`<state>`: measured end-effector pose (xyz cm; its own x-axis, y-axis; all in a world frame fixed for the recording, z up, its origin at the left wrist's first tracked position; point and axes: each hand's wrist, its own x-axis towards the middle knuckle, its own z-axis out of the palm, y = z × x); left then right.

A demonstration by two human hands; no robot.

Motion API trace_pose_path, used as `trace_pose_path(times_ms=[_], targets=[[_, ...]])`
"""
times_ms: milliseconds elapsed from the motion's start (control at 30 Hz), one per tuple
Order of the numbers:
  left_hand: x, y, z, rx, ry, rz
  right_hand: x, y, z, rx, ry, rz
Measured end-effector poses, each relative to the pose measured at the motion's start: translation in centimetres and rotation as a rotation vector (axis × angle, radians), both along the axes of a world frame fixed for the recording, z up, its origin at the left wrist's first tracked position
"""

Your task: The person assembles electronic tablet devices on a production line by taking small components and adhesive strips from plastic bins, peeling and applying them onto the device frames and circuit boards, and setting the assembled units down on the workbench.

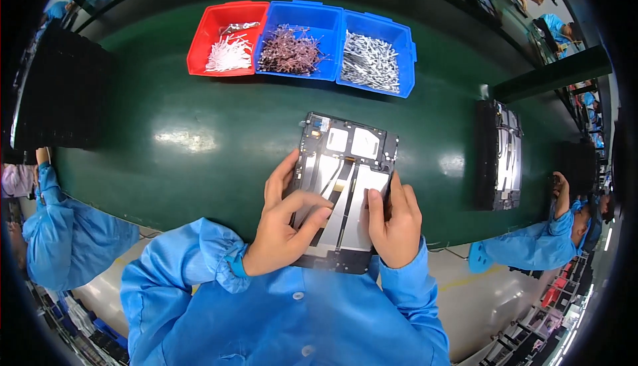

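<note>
An opened tablet, its back cover off, is held tilted in front of my body. Silver battery panels, dark ribbon strips and a circuit board along its far end are exposed. My right hand grips its right edge, thumb on the battery panel and fingers along the side. At the left, my left hand has some fingers against the tablet's edge. Its thumb and index finger pinch together over the left battery panel; whatever is between the fingertips is too small to make out.
Beyond the tablet stand a red bin with white strips, a blue bin with brownish small parts, and another blue bin with silvery-white pieces. Dark stacks rise at left; more tablets stand at right. Co-workers sit on both sides.
</note>
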<state>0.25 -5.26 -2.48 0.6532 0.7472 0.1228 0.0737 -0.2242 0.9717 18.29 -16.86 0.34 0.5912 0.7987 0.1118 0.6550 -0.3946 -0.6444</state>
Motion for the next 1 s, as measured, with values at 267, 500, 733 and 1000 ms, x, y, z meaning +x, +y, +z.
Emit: trace_pose_path(times_ms=[267,500,733,1000], targets=[[-1.4,3.2,1.0,0.083,-0.017,0.137,1.9,1.3,2.1,0.027,-0.159,0.002],[-1.8,4.6,2.6,0.115,-0.135,0.045,-1.7,4.8,3.9,0.288,0.251,0.406],[-2.2,4.7,2.6,0.279,-0.107,0.055,-2.6,5.9,2.6,0.387,0.275,0.504],[-2.2,5.3,2.3,0.39,-0.068,0.093,-2.5,6.3,2.8,0.382,0.329,0.48]])
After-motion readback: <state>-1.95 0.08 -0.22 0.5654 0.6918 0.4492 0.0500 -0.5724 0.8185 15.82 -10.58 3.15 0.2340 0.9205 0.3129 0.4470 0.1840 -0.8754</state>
